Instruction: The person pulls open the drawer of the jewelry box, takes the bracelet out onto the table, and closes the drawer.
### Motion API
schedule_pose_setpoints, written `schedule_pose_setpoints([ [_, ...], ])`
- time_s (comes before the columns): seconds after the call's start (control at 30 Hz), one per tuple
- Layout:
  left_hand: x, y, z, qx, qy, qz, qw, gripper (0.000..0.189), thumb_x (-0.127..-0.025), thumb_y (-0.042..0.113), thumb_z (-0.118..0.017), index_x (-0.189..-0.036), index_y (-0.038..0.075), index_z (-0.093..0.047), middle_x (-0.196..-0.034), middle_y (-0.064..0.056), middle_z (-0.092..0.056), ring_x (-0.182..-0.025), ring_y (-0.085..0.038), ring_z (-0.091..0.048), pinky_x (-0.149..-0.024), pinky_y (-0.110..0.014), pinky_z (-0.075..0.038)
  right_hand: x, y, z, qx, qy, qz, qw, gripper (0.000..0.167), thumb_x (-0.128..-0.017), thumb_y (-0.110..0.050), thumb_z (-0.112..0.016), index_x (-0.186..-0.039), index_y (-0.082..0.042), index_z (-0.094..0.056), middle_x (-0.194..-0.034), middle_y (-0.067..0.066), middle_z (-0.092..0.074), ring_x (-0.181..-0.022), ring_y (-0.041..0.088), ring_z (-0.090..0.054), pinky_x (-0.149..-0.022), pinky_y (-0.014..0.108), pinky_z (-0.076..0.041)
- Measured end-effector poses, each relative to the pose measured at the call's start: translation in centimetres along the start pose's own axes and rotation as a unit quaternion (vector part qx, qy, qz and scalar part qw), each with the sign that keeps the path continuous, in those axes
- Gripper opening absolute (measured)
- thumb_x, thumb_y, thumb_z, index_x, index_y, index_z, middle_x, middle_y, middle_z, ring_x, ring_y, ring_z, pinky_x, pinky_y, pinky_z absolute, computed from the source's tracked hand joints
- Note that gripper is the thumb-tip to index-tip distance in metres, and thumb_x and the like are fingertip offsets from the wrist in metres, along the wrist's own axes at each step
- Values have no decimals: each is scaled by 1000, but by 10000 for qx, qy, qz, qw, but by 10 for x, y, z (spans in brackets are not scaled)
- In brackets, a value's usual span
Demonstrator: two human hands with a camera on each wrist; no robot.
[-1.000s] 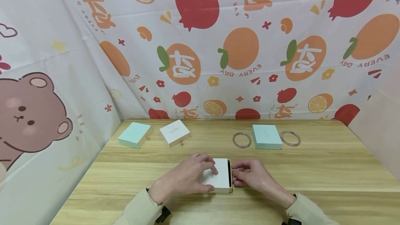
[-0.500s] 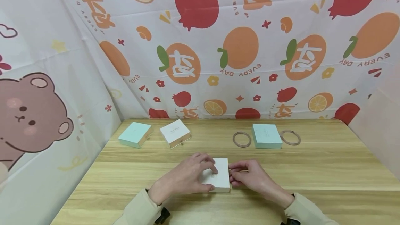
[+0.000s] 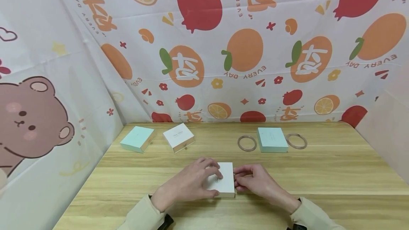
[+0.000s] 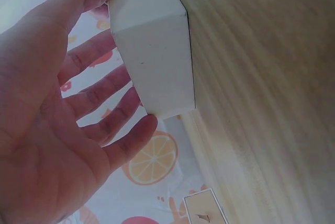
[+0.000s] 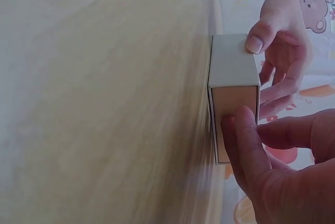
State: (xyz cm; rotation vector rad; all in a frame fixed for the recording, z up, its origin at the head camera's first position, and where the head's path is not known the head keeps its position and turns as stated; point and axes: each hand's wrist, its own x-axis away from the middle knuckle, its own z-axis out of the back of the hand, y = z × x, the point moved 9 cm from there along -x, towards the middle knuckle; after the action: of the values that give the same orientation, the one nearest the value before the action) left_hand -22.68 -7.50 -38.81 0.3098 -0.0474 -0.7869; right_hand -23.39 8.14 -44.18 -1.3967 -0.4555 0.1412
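Note:
A small white drawer box (image 3: 226, 180) lies at the near middle of the table, with faint lettering on its lid. My left hand (image 3: 190, 182) holds it from above and the left, thumb at the near top edge, other fingers bent over the lid. At the right end, the fingertips of my right hand (image 3: 260, 184) press against the tan drawer front (image 5: 235, 103), which looks flush with the white sleeve in the right wrist view. Part of the drawer front is hidden behind these fingers.
Farther back stand a mint box (image 3: 138, 138) and another white box (image 3: 179, 136) on the left. Toward the right, a second mint box (image 3: 272, 139) sits between two brownish bangles, one left (image 3: 247, 149) and one right (image 3: 297, 147). Behind the table (image 3: 127, 173) hangs a fruit-print cloth (image 3: 217, 56).
The drawer, slightly out with a dark gap one second ago, has slid left into its sleeve. My right hand moved left with it; my left hand stayed on the box.

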Motion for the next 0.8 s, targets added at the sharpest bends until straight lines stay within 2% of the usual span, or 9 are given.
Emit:
schedule_pose_setpoints([
  [0.3,0,2,0,-56,-11,-42,10000,35,-86,43,-78,-116,27,-72,-133,5,-62,-128,-20,-54,-108,-43,-49,-1,0,0,-2,37,-95,9999,27,-99,-5,-63,-123,8,-65,-100,12,-73,-89,15,-71,-78,28,-62],
  [0.63,0,3,0,-168,75,-43,9998,38,-84,49,-80,-114,27,-72,-133,5,-64,-128,-21,-56,-106,-42,-51,0,1,0,-25,3,-78,10000,29,-99,-5,-62,-125,9,-64,-103,14,-73,-90,16,-71,-78,30,-62],
  [0.8,-2,1,1,-122,175,-48,9998,37,-85,47,-81,-113,26,-73,-132,4,-65,-127,-21,-57,-105,-43,-52,1,1,5,24,114,-63,9999,30,-99,-7,-64,-125,8,-65,-104,14,-73,-90,16,-72,-78,31,-63],
])
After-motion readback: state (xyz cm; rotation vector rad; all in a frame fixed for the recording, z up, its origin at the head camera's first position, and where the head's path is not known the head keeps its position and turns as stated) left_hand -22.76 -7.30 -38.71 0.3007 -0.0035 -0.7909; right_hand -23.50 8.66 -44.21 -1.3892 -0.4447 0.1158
